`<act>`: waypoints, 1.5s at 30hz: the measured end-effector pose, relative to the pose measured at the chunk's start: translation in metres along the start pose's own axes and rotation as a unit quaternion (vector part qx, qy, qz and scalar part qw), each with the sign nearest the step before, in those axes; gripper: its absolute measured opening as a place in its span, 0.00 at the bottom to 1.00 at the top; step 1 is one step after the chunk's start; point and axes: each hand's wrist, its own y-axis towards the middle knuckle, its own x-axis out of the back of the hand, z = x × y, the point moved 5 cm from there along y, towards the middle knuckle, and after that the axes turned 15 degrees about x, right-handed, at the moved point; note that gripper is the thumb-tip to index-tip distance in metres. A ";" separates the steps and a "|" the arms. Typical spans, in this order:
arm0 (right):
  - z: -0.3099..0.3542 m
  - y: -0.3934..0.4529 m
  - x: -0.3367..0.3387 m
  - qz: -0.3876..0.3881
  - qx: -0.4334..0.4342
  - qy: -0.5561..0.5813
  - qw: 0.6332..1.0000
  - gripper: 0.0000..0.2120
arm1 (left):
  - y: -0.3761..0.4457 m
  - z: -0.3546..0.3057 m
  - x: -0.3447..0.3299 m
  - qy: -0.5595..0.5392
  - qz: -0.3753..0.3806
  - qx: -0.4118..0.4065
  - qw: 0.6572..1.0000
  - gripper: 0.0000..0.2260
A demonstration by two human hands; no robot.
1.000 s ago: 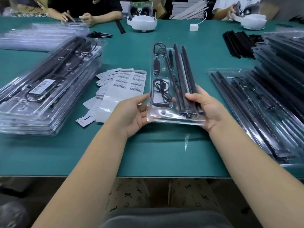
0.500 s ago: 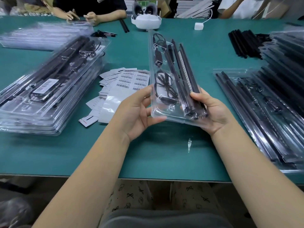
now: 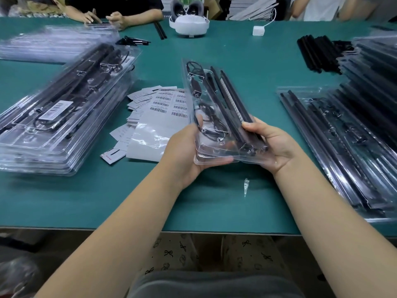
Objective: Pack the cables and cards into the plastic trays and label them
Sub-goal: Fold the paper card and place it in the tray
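Note:
I hold a clear plastic tray (image 3: 199,82) above the green table (image 3: 247,52), its far end tilted to the left. Inside lie long black strips (image 3: 232,102) and coiled black cables (image 3: 194,68). My left hand (image 3: 184,151) grips the tray's near left corner, fingers underneath and thumb on its left edge. My right hand (image 3: 272,145) grips the near right corner, thumb on top of the black strips. A sheet of barcode labels (image 3: 166,104) and small white cards (image 3: 139,100) lie on the table just left of the tray.
A stack of packed, labelled trays (image 3: 53,117) sits at the left. More filled trays (image 3: 343,134) are piled at the right, with loose black strips (image 3: 313,52) behind them. A white headset (image 3: 189,24) and another person's hands (image 3: 103,17) are at the far edge.
The tray has been lifted off the table and swung so that its far end points left. Both hands have shifted their hold on the near end.

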 end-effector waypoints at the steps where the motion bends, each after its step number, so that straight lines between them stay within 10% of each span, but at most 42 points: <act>1: 0.000 0.000 -0.001 0.004 0.002 0.010 1.000 0.23 | 0.000 0.001 -0.001 -0.011 0.019 0.001 1.000 0.18; 16: -0.005 0.001 0.000 0.010 0.012 0.022 1.000 0.16 | 0.002 0.003 -0.006 -0.030 0.187 0.028 0.981 0.20; 27: -0.005 0.002 0.002 -0.026 0.025 0.058 0.998 0.12 | 0.002 -0.002 0.007 -0.081 0.013 -0.043 0.996 0.22; 45: 0.001 0.002 0.008 -0.001 0.039 0.024 0.999 0.22 | 0.004 -0.006 0.013 -0.106 0.057 -0.002 0.993 0.17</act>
